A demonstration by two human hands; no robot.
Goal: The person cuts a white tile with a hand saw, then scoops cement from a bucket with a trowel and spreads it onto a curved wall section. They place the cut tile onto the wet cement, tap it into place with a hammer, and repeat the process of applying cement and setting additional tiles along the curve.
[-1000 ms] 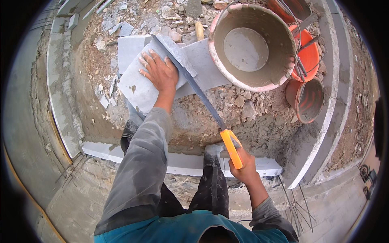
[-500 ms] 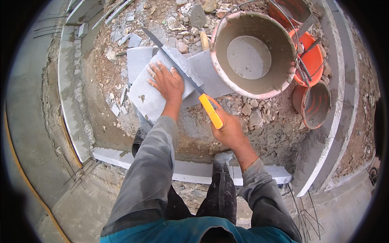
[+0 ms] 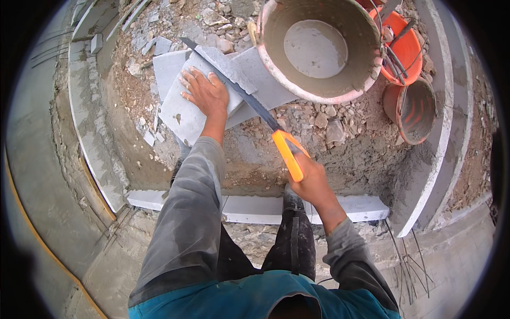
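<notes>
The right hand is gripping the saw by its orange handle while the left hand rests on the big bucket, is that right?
Not quite: the head view shows the left hand resting on the pale grey block, not on the big bucket. The right hand is gripping the saw by its orange handle, as you said.

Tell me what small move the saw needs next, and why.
I'd probably make one short, steady stroke with the saw in the right-hand grip. The saw lies between the pale block and a rough-edged strip, and the left-hand grip rests flat on the block. I can't tell whether the strip is already free.
</notes>
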